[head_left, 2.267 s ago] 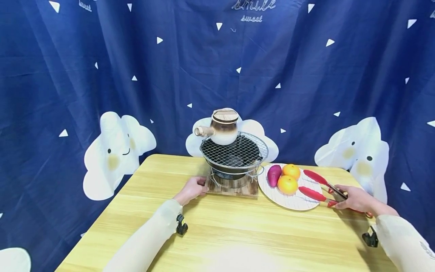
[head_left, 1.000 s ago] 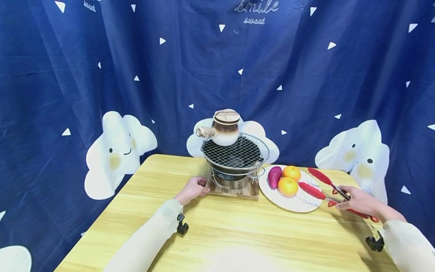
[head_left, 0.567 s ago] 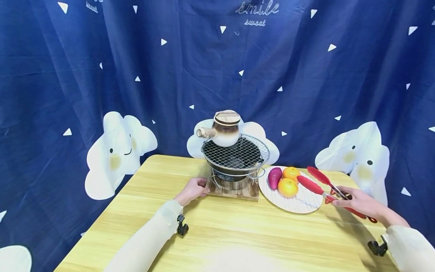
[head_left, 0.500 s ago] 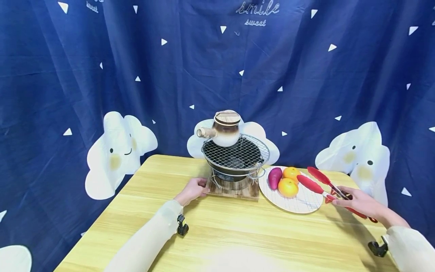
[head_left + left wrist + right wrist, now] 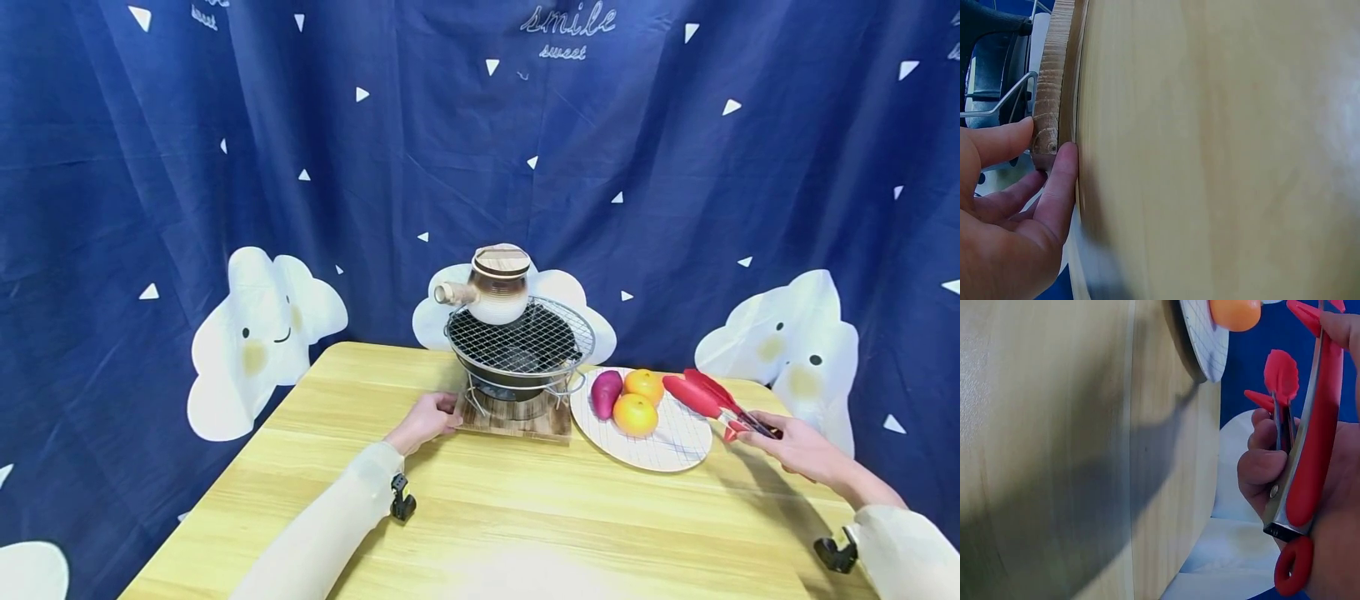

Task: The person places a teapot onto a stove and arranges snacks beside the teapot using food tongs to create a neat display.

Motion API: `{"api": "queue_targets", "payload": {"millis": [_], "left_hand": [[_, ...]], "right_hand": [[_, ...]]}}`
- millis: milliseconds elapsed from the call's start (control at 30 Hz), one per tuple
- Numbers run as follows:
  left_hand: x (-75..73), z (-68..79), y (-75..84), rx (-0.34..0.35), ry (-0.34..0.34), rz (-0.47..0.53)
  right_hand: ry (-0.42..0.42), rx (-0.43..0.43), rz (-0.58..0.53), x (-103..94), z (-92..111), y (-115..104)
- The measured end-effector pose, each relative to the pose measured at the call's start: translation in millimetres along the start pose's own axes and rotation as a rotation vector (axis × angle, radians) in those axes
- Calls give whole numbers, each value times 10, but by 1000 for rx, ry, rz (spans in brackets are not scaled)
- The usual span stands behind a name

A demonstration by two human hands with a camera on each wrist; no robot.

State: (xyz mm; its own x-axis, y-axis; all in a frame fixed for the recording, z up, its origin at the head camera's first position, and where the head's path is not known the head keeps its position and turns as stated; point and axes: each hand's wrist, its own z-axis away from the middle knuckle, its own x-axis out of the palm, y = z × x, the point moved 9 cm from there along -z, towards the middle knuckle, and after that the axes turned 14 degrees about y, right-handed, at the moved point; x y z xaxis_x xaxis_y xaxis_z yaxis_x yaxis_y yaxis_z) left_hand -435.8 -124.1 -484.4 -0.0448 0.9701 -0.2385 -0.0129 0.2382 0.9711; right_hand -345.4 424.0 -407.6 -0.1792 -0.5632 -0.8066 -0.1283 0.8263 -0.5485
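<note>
At the left corner of a scorched-wood board [image 5: 517, 427], my left hand [image 5: 425, 419] pinches its edge; the left wrist view shows the thumb on top of the board [image 5: 1054, 81] and fingers at its side and underside. My right hand [image 5: 802, 450] grips red-tipped metal tongs [image 5: 697, 394], held in the air over the right part of a round white plate [image 5: 660, 454]. The tongs' red heads are close together with nothing visible between them. On the plate lie a purple sweet potato [image 5: 606, 394] and two oranges [image 5: 636, 415], left of the tongs.
A round black grill with a wire mesh [image 5: 525, 346] stands on the board. A lidded clay pot [image 5: 501, 296] with a side handle sits on the mesh's back left. The wooden table [image 5: 480, 517] ends at a dark blue curtain [image 5: 420, 133].
My right hand has lifted the tongs slightly and squeezed them, so their heads, wide apart before, have come together. My left hand stays at the board's corner. The fruit has not moved.
</note>
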Motion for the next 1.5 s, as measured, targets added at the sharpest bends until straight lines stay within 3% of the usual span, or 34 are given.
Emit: {"api": "queue_targets", "payload": {"millis": [167,400,867,1500], "left_hand": [[-6,9,7,4,7,-6],[-4,0,-4,0,0,-4],[-16,3,26,1,23,-43],[0,-38,-10,0,-4,-27]], "right_hand": [[18,3,50,-21,1,19],[64,-65,133,-49,-6,-77],[69,-163,105,1,-71,-338],[92,-249,206,28,-125,-467]]}}
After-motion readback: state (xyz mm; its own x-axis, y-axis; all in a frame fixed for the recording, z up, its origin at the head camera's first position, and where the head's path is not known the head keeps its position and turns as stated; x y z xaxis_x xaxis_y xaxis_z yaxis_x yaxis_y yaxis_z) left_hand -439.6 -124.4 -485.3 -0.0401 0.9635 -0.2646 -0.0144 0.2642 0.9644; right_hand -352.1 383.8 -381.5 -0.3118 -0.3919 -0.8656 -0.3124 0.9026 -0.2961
